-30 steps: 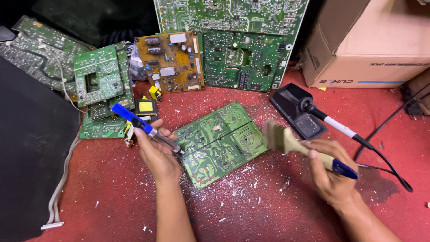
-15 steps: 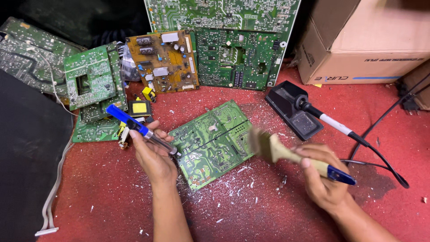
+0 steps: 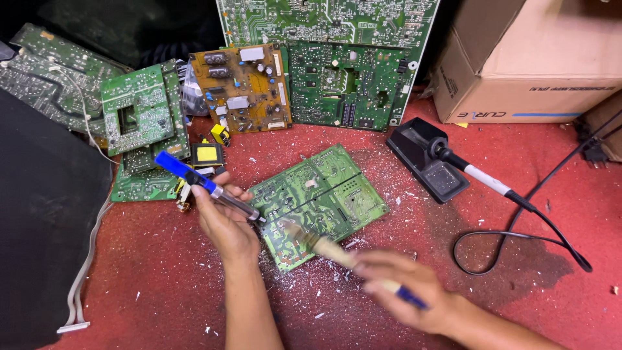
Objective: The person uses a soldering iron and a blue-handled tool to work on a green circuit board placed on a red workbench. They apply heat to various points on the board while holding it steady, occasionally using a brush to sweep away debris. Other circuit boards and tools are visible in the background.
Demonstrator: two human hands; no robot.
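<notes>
Board [image 3: 317, 204] pinned by left hand [image 3: 223, 217], fist also wrapped round tool [image 3: 204, 183]. Brush [image 3: 317, 243] clamped in right hand [image 3: 405, 291], blurry. Light strokes advised, debris swept off edge.

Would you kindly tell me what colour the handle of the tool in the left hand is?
Bright blue, on the tool held by the left hand, seen in the head view.

A circuit board [image 3: 321, 204] lies mid-floor; soldering iron stand [image 3: 427, 159] to its right, cardboard box [image 3: 525, 58] behind that, more boards [image 3: 243, 87] behind
</notes>
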